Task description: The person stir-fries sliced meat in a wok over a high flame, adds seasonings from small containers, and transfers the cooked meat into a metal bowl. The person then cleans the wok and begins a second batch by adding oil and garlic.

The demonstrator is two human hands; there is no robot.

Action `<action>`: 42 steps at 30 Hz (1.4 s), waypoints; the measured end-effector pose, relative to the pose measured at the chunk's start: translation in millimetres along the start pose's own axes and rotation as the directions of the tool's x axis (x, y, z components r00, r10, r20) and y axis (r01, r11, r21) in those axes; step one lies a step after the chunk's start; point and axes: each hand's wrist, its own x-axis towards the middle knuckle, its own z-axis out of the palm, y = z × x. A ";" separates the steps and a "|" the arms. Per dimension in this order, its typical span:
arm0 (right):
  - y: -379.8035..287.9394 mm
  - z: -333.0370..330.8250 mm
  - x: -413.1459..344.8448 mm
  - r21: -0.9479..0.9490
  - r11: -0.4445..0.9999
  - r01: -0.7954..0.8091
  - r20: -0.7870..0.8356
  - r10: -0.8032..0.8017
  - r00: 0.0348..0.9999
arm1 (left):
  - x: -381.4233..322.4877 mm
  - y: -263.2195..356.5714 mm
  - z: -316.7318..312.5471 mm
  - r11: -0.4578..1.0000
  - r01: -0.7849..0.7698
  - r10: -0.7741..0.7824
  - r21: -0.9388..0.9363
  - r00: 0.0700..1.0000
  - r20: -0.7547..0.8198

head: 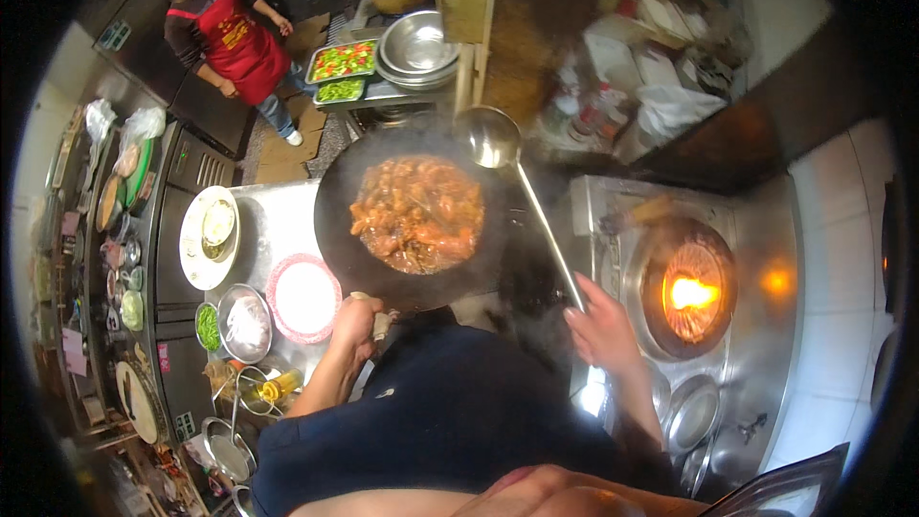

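Note:
My left hand [359,319] grips the near edge of a dark wok [337,251], with a pale cloth between hand and metal. Saucy, reddish-brown pieces of food [420,215] lie in the steaming wok, beside the metal counter. In my right hand [599,323] is the handle of a long steel ladle [492,136], its bowl above the wok's far right rim. Just left of the wok, a white plate with a pink patterned rim [305,298] rests on the counter. To the left of that plate are a steel bowl of whitish food [245,323] and a small bowl of chopped greens [208,328].
A lit burner [691,294] flames at right, with steel bowls [691,413] below it. A person in a red apron [240,43] stands at upper left. Trays of cut vegetables [343,61] and stacked steel basins [420,47] are beyond the wok. An oval plate [188,240] is at left.

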 end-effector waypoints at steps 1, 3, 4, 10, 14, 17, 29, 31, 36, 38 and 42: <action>-10.3 17.5 28.1 0.030 1.000 0.006 0.042 -0.007 0.999 | 6.5 9.0 -9.8 0.998 -0.029 0.029 -0.058 1.000 -0.004; -31.8 56.2 86.3 0.117 0.993 -0.011 0.108 -0.002 0.994 | 23.2 32.5 -31.3 0.976 -0.119 0.124 -0.181 0.992 0.019; -44.3 74.9 112.6 0.134 0.991 0.014 0.147 -0.033 0.989 | 35.2 49.1 -40.4 0.973 -0.128 0.130 -0.192 0.992 -0.005; -124.3 170.8 247.9 0.305 0.952 -0.016 0.259 -0.067 0.964 | 97.9 170.7 -78.1 0.919 -0.258 0.236 -0.300 0.966 -0.107; -157.7 211.9 330.3 0.414 0.910 -0.008 0.203 -0.083 0.976 | 148.9 266.8 -78.4 0.893 -0.283 0.238 -0.350 0.957 -0.166; -182.8 224.3 400.7 0.451 0.890 0.062 0.159 -0.148 0.976 | 202.1 335.7 -74.0 0.895 -0.303 0.268 -0.327 0.952 -0.149; -292.7 279.8 709.9 0.493 0.840 0.225 -0.048 -0.232 0.972 | 417.9 650.2 3.3 0.922 -0.386 0.387 -0.030 0.921 0.039; -304.4 287.5 763.0 0.474 0.845 0.248 -0.104 -0.226 0.969 | 463.3 704.0 25.0 0.907 -0.421 0.420 0.001 0.905 0.065; -345.9 292.3 868.4 0.292 0.912 0.288 -0.228 -0.226 0.947 | 547.4 813.9 65.4 0.869 -0.455 0.437 0.194 0.890 0.128; -365.9 291.7 901.6 0.247 0.921 0.300 -0.258 -0.236 0.937 | 570.4 850.1 84.7 0.843 -0.478 0.462 0.245 0.878 0.123; -389.8 289.5 941.7 0.203 0.945 0.256 -0.276 -0.195 0.941 | 601.9 897.8 120.0 0.772 -0.531 0.518 0.349 0.844 0.138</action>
